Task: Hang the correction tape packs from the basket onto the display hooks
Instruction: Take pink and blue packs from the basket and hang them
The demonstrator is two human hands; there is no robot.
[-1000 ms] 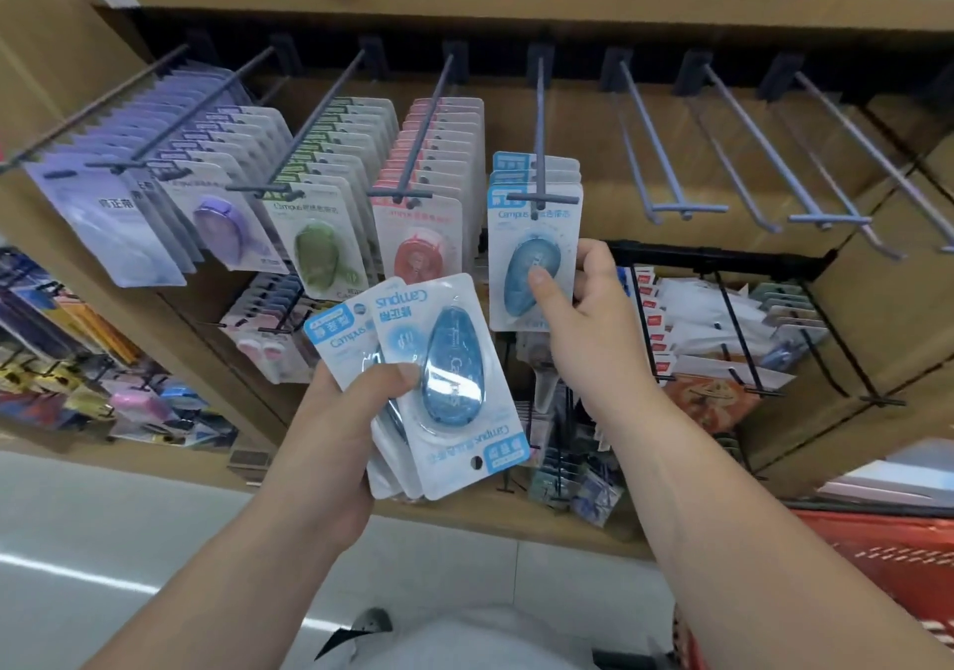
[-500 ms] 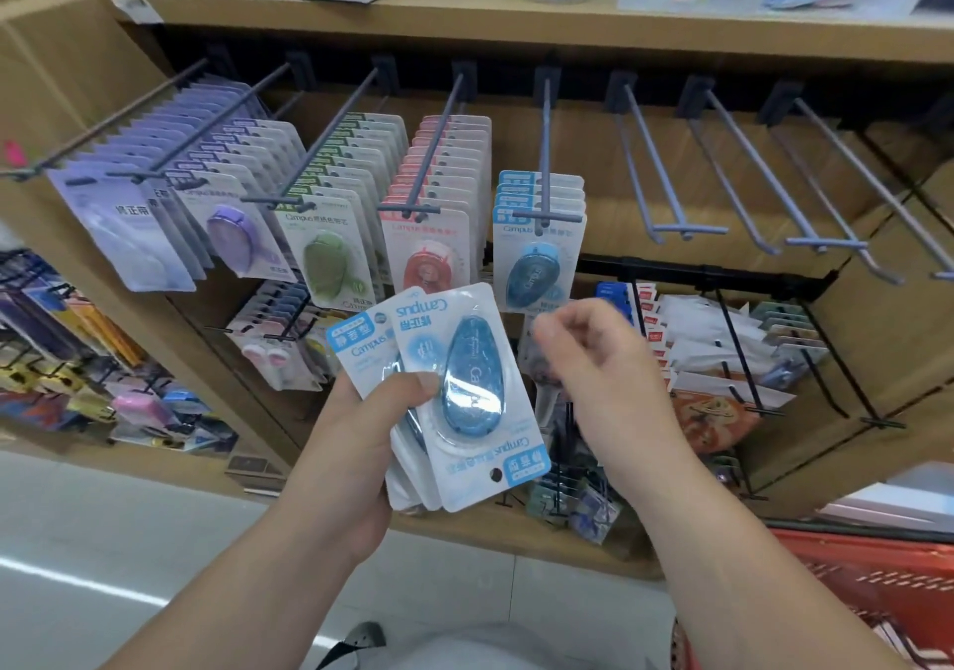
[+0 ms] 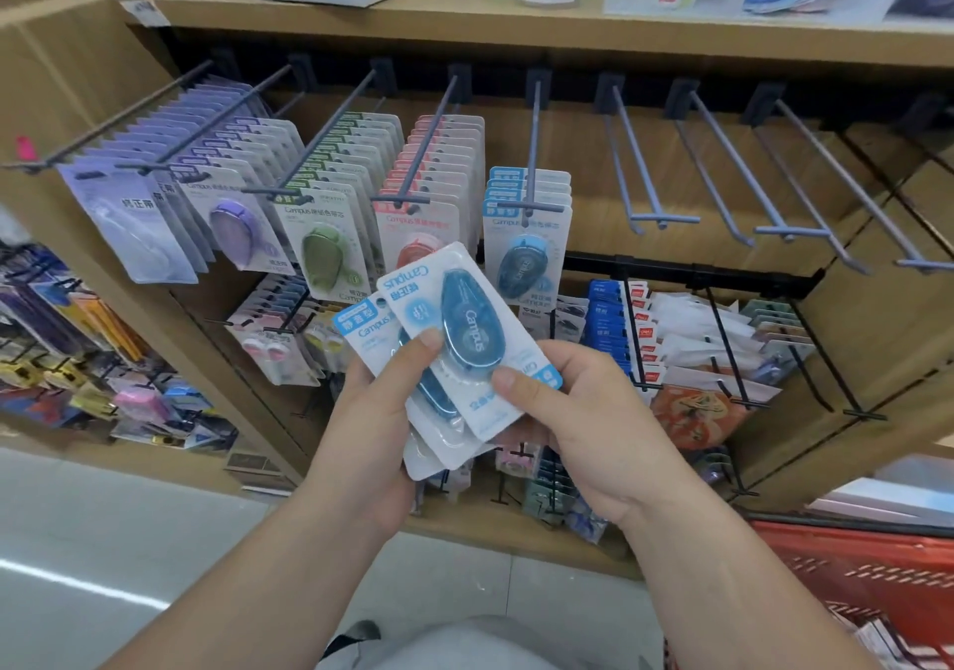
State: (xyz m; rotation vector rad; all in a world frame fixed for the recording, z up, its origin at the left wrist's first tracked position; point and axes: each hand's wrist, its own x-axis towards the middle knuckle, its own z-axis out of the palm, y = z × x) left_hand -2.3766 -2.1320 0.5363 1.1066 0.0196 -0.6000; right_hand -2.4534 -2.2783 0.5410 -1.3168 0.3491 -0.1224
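left hand (image 3: 371,427) fingers clamped on fanned blue-and-white Campus correction tape packs (image 3: 369,333) | right hand (image 3: 593,421) pinches top pack (image 3: 467,329) by its corner | bare grey metal hooks (image 3: 640,163) just right of hung blue row (image 3: 526,256)

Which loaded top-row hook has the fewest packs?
The hook carrying the blue packs, rightmost loaded one. Its stack is short; the purple packs, green packs and red packs run far back.

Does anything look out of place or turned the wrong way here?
Yes. The front blue pack, held by the left hand and right hand, is upside down: its Campus print is inverted, unlike the hung blue packs.
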